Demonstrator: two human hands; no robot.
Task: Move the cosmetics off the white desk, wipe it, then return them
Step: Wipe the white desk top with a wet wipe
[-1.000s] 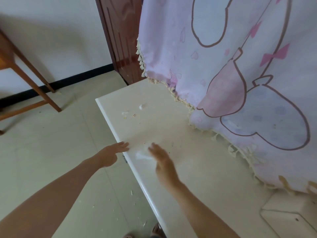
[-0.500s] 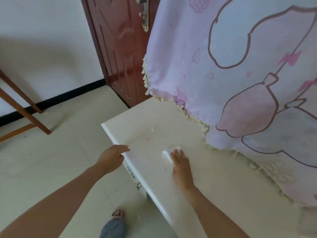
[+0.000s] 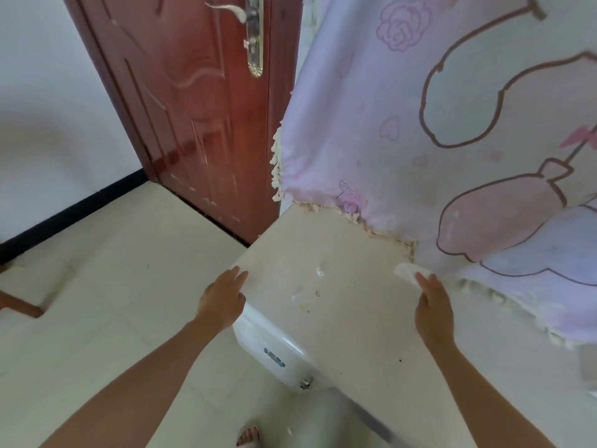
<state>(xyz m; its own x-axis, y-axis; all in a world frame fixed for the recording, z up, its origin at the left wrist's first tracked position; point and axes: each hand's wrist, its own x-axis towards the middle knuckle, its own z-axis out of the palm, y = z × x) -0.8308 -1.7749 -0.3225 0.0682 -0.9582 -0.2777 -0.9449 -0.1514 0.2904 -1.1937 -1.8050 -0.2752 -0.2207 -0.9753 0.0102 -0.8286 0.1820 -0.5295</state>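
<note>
The white desk (image 3: 342, 253) fills the middle of the view, its top bare of cosmetics. A few small crumbs and scraps (image 3: 318, 282) lie near its left corner. My right hand (image 3: 433, 307) lies flat on the desktop, pressing a white wipe (image 3: 408, 271) that sticks out past the fingertips, close to the curtain's fringe. My left hand (image 3: 224, 300) rests at the desk's left edge, fingers together and extended, holding nothing.
A pink cartoon-print curtain (image 3: 452, 124) with a tasselled fringe hangs over the desk's back. A red-brown door (image 3: 200, 108) stands behind the desk's far corner. A drawer front with a handle (image 3: 274, 357) faces me. My sandalled foot (image 3: 248, 436) is on the tiled floor.
My right hand has slid the wipe away across the desktop toward the curtain. The view has tilted up and shifted. My left hand stays at the desk's left edge.
</note>
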